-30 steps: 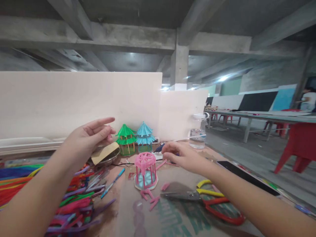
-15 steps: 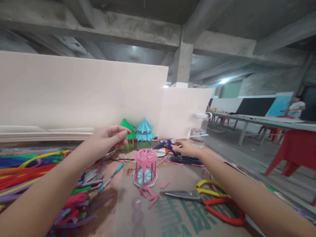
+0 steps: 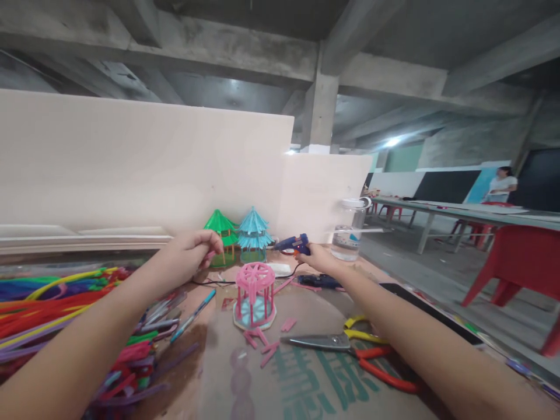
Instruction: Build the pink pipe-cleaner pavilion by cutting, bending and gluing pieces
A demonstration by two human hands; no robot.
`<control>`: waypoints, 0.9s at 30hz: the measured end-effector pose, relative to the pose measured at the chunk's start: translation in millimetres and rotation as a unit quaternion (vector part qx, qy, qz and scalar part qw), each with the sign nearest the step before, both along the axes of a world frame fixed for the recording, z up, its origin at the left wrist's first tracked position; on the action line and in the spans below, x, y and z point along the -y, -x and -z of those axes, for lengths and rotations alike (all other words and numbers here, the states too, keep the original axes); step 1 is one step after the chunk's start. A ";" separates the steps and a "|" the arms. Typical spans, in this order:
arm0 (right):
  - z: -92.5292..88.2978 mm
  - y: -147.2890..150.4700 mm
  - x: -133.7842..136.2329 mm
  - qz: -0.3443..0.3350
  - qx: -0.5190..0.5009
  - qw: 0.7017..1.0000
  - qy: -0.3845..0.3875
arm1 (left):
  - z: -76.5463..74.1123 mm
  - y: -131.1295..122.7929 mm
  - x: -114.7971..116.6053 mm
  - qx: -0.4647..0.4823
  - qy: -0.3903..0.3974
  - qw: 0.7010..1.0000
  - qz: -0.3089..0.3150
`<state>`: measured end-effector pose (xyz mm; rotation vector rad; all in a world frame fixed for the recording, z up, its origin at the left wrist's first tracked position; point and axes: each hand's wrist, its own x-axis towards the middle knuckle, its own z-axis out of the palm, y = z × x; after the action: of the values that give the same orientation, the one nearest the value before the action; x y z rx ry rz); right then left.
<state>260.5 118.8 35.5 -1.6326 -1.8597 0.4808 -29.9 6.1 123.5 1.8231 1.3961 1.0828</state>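
Observation:
My right hand (image 3: 317, 258) is wrapped round a dark blue glue gun (image 3: 292, 242), raised above the table with its nozzle to the left and a clear glue stick (image 3: 359, 231) out of its back. My left hand (image 3: 196, 252) is closed in a pinch; a small pink piece (image 3: 210, 255) shows at its fingers, partly hidden. Between and below the hands stands a pink round pavilion model (image 3: 255, 279) on a pale blue base. Behind it are a green-roofed model (image 3: 220, 224) and a light blue two-tiered one (image 3: 252, 233). Short pink pieces (image 3: 261, 339) lie before the pavilion.
Large scissors (image 3: 321, 342) with yellow and red handles lie under my right forearm. Colourful pipe cleaners (image 3: 48, 312) and a blue pen (image 3: 192, 315) are at left. A second dark tool (image 3: 319, 281) and a water bottle (image 3: 347, 233) stand right. A person (image 3: 503, 185) is far off.
My right hand has raised the glue gun slightly and levelled it. My left hand has shifted a little left and down, its fingers turning downward. The view has turned slightly right.

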 end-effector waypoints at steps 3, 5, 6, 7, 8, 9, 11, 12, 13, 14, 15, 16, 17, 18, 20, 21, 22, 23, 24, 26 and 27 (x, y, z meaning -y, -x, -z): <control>-14.4 -4.0 13.5 -0.008 -0.053 0.998 -0.013 | 3.6 2.2 -0.3 -0.010 0.018 1.000 0.013; -20.9 -6.3 24.5 -0.022 -0.085 0.996 -0.020 | 5.6 6.3 -2.7 -0.022 0.009 1.000 0.013; -22.8 -7.3 30.2 -0.031 -0.100 0.994 -0.024 | 6.3 8.7 -4.6 -0.033 0.002 0.999 0.013; -23.7 -8.4 36.0 -0.041 -0.114 0.992 -0.029 | 6.7 11.1 -6.7 -0.045 -0.005 0.999 0.014; -23.6 -9.4 41.6 -0.058 -0.130 0.989 -0.034 | 7.0 12.9 -9.0 -0.056 -0.012 0.998 0.014; -22.8 -10.4 47.0 -0.085 -0.148 0.985 -0.038 | 7.2 14.1 -11.1 -0.066 -0.019 0.998 0.015; -20.4 -12.2 57.0 -0.155 -0.182 0.970 -0.039 | 7.6 13.7 -14.2 -0.080 -0.042 0.996 0.012; -19.5 -12.9 61.7 -0.191 -0.190 0.962 -0.034 | 8.0 12.2 -15.0 -0.089 -0.055 0.994 0.010; -19.4 -13.4 66.3 -0.221 -0.188 0.957 -0.029 | 8.8 9.9 -15.4 -0.102 -0.064 0.993 0.007; -20.2 -13.7 70.9 -0.239 -0.173 0.955 -0.026 | 10.0 7.1 -15.4 -0.118 -0.067 0.991 0.005; -22.1 -13.7 75.5 -0.244 -0.148 0.958 -0.026 | 11.6 3.9 -15.0 -0.136 -0.068 0.988 0.003; -25.0 -13.4 80.3 -0.244 -0.120 0.962 -0.028 | 13.5 0.6 -14.5 -0.153 -0.069 0.986 0.004; -28.6 -12.9 85.1 -0.239 -0.092 0.966 -0.031 | 15.7 -2.6 -13.9 -0.172 -0.070 0.983 0.008; -32.5 -12.2 89.7 -0.236 -0.070 0.969 -0.032 | 17.8 -5.6 -13.2 -0.190 -0.078 0.979 0.012; -39.6 -11.0 97.5 -0.238 -0.028 0.971 -0.025 | 21.4 -10.8 -11.9 -0.228 -0.103 0.968 0.012; -42.0 -10.7 100.3 -0.236 -0.008 0.972 -0.019 | 22.6 -12.7 -11.5 -0.248 -0.115 0.962 0.007; -43.4 -10.6 102.3 -0.227 0.011 0.974 -0.014 | 23.4 -14.2 -11.2 -0.266 -0.124 0.956 -0.002; -43.8 -10.8 103.4 -0.217 0.024 0.976 -0.012 | 23.8 -15.2 -11.1 -0.280 -0.131 0.951 -0.011; -43.4 -11.1 104.0 -0.206 0.029 0.978 -0.013 | 24.0 -15.6 -11.2 -0.291 -0.136 0.947 -0.018; -41.6 -11.7 104.3 -0.194 0.025 0.980 -0.017 | 24.3 -14.9 -12.3 -0.308 -0.140 0.941 -0.023; -40.9 -11.8 104.7 -0.193 0.023 0.981 -0.025 | 24.7 -14.0 -13.2 -0.315 -0.142 0.938 -0.023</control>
<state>272.3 14.1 76.4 -1.2585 -2.2165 0.5551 -15.9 19.4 98.7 2.5091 1.7017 0.7753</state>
